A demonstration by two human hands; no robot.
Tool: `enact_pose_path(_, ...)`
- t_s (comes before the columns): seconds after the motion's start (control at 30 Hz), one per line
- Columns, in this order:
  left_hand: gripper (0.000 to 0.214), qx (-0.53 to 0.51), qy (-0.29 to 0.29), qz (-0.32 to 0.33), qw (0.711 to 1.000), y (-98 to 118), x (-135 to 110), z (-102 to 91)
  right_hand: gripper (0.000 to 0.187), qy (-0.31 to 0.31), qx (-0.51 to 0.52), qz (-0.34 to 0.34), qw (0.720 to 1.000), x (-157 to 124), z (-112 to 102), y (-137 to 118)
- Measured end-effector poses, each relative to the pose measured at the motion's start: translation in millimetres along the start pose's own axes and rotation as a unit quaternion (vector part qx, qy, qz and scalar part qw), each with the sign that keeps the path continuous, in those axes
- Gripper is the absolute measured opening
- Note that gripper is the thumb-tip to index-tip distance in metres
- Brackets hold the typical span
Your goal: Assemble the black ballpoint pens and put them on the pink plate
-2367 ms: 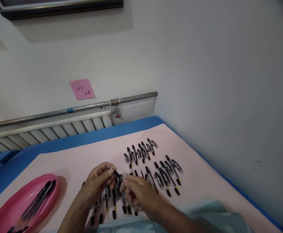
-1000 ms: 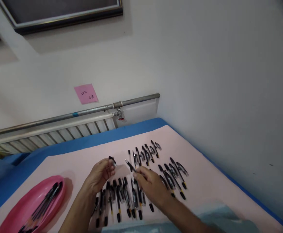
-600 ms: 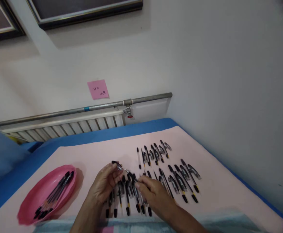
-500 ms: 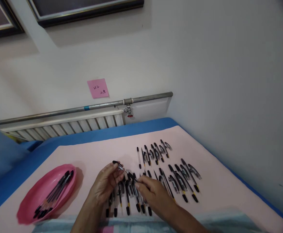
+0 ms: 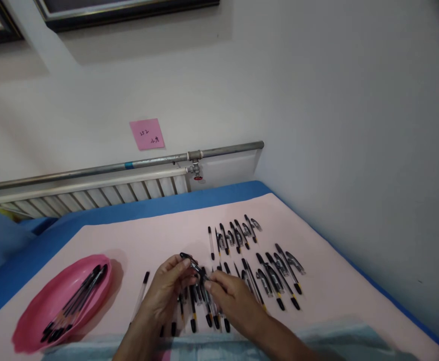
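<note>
My left hand (image 5: 167,293) and my right hand (image 5: 232,301) meet over a pink sheet (image 5: 317,301), both pinched on one small black pen part (image 5: 193,264) held between their fingertips. Under the hands lies a row of several black and clear pens (image 5: 204,313) with yellow bands. A single clear pen barrel (image 5: 141,296) lies just left of my left hand. Behind the hands lie two more rows of pen parts, a far row (image 5: 234,233) and a right-hand row (image 5: 275,273).
A pink oval tray (image 5: 27,321) with several black pens in it sits at the left. The blue table edge (image 5: 137,210) runs along a radiator (image 5: 84,193) and pipe. A pink sticky note (image 5: 146,134) hangs on the wall. A white wall stands close on the right.
The hands had drawn apart, each holding a piece, and have now come back together on one piece. A clear barrel now lies left of my left hand. The view shifted.
</note>
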State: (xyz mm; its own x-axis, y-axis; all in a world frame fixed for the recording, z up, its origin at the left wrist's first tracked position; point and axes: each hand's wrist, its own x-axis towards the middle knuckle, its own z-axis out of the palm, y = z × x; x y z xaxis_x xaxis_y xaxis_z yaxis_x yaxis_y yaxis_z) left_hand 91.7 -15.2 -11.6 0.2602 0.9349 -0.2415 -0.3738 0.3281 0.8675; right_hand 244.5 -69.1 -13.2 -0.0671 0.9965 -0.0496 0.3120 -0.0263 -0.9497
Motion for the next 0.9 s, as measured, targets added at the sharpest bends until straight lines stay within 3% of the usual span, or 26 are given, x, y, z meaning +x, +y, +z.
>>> enact_pose_path(0.23,0.017,0.009,-0.024,-0.008,1.0,-13,-4,11.4,0.022,-0.013,0.046,0.02,0.999,1,2,4)
enact_pose_path(0.53,0.018,0.004,-0.029,0.012,1.0,-18,-4,13.6,0.022,0.019,0.031,0.019,0.999,0,4,2)
enact_pose_path(0.77,0.023,-0.023,-0.001,0.053,0.998,-22,-10,28.4,0.021,-0.006,0.044,0.025,0.999,2,6,0)
enact_pose_path(0.83,0.027,0.013,0.041,0.097,0.994,-9,-9,23.1,0.024,-0.034,0.058,0.031,0.997,1,6,-1)
enact_pose_path(0.9,0.034,0.121,0.147,0.182,0.965,15,-10,6.6,0.027,-0.048,0.07,0.032,0.996,0,5,0)
